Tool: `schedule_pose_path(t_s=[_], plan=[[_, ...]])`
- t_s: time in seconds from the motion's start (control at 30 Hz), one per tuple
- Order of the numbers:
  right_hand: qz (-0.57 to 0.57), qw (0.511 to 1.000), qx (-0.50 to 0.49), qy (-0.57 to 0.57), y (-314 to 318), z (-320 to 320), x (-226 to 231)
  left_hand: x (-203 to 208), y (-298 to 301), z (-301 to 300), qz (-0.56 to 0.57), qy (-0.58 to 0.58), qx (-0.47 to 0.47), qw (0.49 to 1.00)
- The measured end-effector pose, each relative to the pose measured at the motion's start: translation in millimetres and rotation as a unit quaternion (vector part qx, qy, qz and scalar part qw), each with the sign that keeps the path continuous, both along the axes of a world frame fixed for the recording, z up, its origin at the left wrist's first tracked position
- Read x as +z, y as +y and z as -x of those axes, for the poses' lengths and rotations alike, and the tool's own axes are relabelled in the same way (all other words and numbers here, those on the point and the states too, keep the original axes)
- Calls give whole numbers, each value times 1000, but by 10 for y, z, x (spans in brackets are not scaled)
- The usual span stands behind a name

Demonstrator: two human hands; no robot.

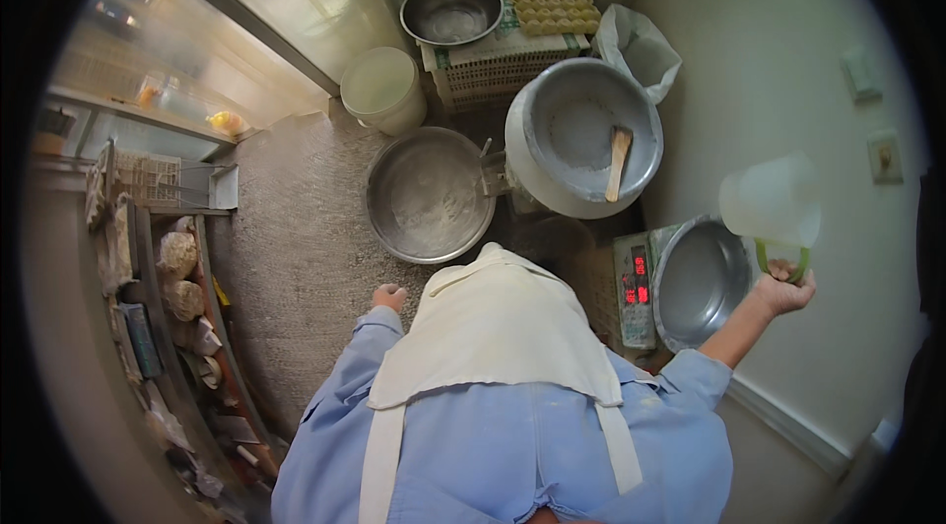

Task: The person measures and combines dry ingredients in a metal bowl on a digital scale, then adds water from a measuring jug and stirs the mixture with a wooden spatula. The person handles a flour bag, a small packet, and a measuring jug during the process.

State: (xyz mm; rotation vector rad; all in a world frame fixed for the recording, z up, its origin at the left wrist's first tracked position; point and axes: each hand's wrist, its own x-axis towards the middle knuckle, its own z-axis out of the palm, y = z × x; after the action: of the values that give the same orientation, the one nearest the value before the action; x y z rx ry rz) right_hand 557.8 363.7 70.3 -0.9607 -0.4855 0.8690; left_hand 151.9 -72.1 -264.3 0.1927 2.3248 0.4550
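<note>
My right hand is closed around the green handle of a translucent plastic jug. The jug is tilted beside the wall, by the far right rim of a metal bowl. That bowl sits on a digital scale with lit red figures. Whether anything is in the jug I cannot make out. Hanging low beside my white apron, my left hand has its fingers curled in, with nothing visible in them. Ahead of it stands a wide steel bowl with whitish residue inside.
A large grey mixing pot holds a wooden spatula. Behind are a white bucket, a crate bearing a metal basin and an egg tray, and a white bag. Cluttered shelves line the left side.
</note>
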Motion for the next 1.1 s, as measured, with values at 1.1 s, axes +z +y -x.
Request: schedule_pose_path(t_s=[1.1], plan=[[131,886,442,54,2197,5824,-2710,223,-1669,-2873,204,-136,265,932]])
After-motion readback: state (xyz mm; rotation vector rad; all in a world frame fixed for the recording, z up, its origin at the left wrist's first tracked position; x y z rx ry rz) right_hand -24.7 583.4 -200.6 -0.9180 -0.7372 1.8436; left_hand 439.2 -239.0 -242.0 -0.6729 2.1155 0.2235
